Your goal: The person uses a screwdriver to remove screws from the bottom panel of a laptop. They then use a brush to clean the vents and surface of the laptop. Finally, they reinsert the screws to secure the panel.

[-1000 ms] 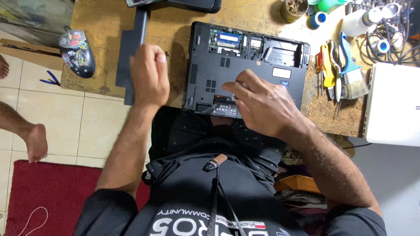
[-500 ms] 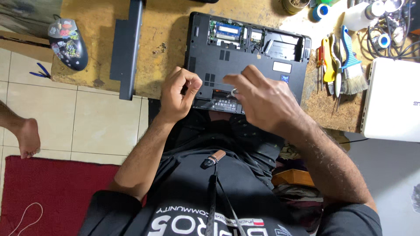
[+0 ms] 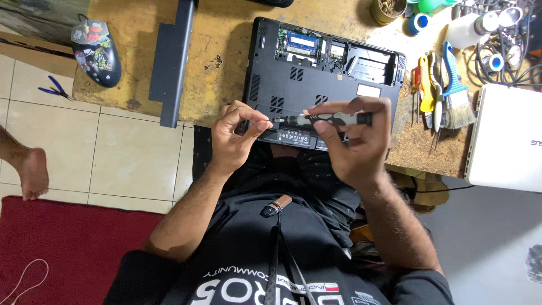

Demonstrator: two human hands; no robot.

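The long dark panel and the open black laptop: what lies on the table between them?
In the head view, a small heap of screws lies on bare worn wood between the long dark panel and the laptop.

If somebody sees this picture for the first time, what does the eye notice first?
The opened black laptop lying bottom-up on the worn wooden table, at centre. Over its near edge, the right hand holds a grey screwdriver level, and the left hand pinches at its tip.

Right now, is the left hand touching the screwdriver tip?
Touching. The head view shows the left hand pinching the tip of the screwdriver, held by the right hand.
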